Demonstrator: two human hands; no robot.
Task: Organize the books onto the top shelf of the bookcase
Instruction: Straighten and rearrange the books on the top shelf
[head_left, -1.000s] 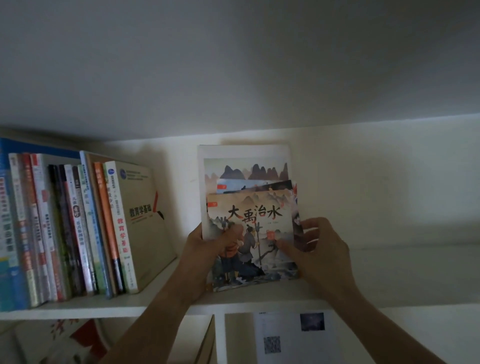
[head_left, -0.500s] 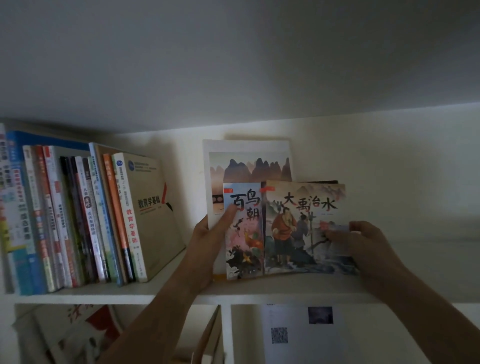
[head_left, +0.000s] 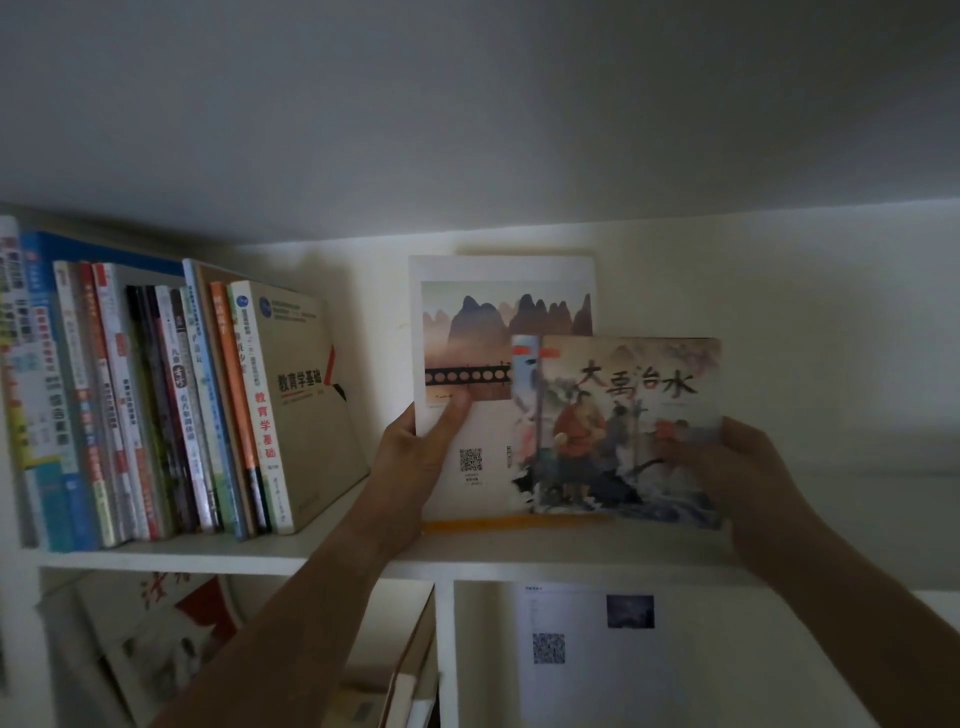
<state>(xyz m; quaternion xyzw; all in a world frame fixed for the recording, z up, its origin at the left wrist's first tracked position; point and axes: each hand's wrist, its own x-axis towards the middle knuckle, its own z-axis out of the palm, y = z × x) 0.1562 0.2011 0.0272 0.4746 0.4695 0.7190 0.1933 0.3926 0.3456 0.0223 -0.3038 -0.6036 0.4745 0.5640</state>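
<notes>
On the top shelf (head_left: 322, 556) a tall white book with a mountain and bridge picture (head_left: 498, 332) stands facing me. My left hand (head_left: 415, 462) grips its left edge, thumb across the cover. My right hand (head_left: 748, 478) grips the right edge of smaller picture books, the front one showing figures and red characters (head_left: 623, 426). A second thin book's edge (head_left: 524, 374) peeks out behind it. These overlap the right part of the tall book. A row of upright books (head_left: 156, 405) fills the shelf's left, the last beige one (head_left: 306, 405) leaning.
The shelf's right part (head_left: 857, 499) holds nothing visible. Below, the left compartment holds leaning books (head_left: 171, 639), and the right one a white sheet with a QR code (head_left: 587, 644). A vertical divider (head_left: 445, 649) separates them. The underside of the bookcase top (head_left: 467, 130) hangs close overhead.
My right hand slid the small picture books to the right, uncovering the tall book. My left hand shifted from the small books onto the tall book's left edge.
</notes>
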